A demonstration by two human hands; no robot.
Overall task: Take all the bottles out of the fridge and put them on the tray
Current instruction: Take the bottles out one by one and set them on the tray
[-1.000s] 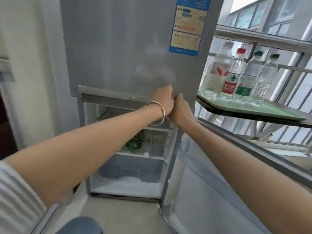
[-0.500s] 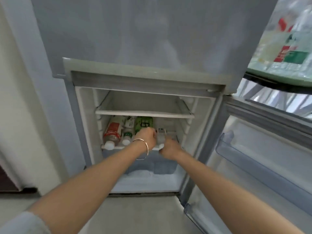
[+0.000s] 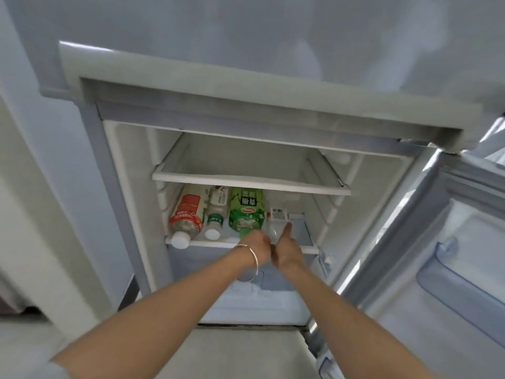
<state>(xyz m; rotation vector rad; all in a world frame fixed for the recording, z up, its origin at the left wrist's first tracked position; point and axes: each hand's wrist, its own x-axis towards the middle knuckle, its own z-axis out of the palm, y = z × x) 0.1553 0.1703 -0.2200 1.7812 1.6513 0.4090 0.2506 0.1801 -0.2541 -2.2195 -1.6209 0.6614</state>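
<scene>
The fridge's lower compartment (image 3: 128, 203) stands open. Several bottles lie side by side on its middle shelf (image 3: 306, 248), caps toward me. From the left they are a red-label bottle (image 3: 187, 214), a small white-capped bottle (image 3: 217, 218), a green bottle (image 3: 246, 212) and a clear bottle (image 3: 277, 221). My left hand (image 3: 257, 243), with a bangle on the wrist, is curled around the green bottle's neck end. My right hand (image 3: 287, 248) grips the clear bottle's neck, thumb lying along it. The tray is out of view.
An empty shelf (image 3: 246, 181) sits above the bottles, close over them. A frosted drawer (image 3: 259, 294) lies below. The open fridge door (image 3: 451, 242) with its clear bins swings out on the right. The shut upper door (image 3: 246, 50) overhangs.
Both hands dropped from the upper door's lower edge to the middle shelf and closed on the green and clear bottles. My view lowered toward the compartment, and the tray left the frame.
</scene>
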